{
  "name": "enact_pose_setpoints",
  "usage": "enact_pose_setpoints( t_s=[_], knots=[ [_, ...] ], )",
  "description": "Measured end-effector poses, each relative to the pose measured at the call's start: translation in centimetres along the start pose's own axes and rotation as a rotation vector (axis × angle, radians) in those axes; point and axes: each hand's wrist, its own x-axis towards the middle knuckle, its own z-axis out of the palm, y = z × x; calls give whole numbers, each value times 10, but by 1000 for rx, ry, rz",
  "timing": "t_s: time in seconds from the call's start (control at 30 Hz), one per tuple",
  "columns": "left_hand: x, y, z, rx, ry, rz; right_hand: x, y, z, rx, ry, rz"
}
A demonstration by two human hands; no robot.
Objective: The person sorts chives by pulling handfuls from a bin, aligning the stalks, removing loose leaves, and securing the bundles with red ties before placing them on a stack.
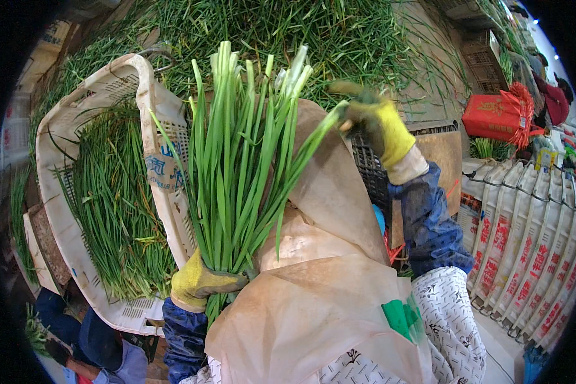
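Note:
My left hand (208,285), in a yellow glove with a dark palm, is closed round the leafy lower part of a bunch of garlic chives (227,173). The bunch stands upright over my lap, its pale cut ends fanned out at the top. At the upper right, my right hand (374,121), in a similar soiled glove, has the pale ends of a few stalks between its thumb and fingers. Those stalks lean away from the bunch. Motion blurs the right fingers. A stained, translucent apron (320,307) covers my lap.
At left stands a white plastic basket (150,128) full of chives (118,217). Loose chives (288,45) heap up ahead. To the right are a black crate (371,169), a red box (493,118) and stacked white baskets (525,249). Another person's arm (77,368) shows at lower left.

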Motion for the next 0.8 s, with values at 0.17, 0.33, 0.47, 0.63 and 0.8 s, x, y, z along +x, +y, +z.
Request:
enact_pose_setpoints(
  t_s=[0.17, 0.33, 0.47, 0.63, 0.8],
  knots=[
    [4, -13, 1, 8, 1, 52, 57, -6, -17, -30, 182, -176],
    [0, -12, 4, -30, 44, -9, 71, -20, -2, 196, -594, -8],
    [-10, 0, 9, -130, 126, -146, 68, -21, -11, 335, -682, 3],
    [-14, 2, 9, -349, 161, -219, 62, -25, -25, 130, -31, -204],
    [-10, 12, 16, -368, 177, -161, 8, 4, -27, -33, -64, 356]
  ],
)
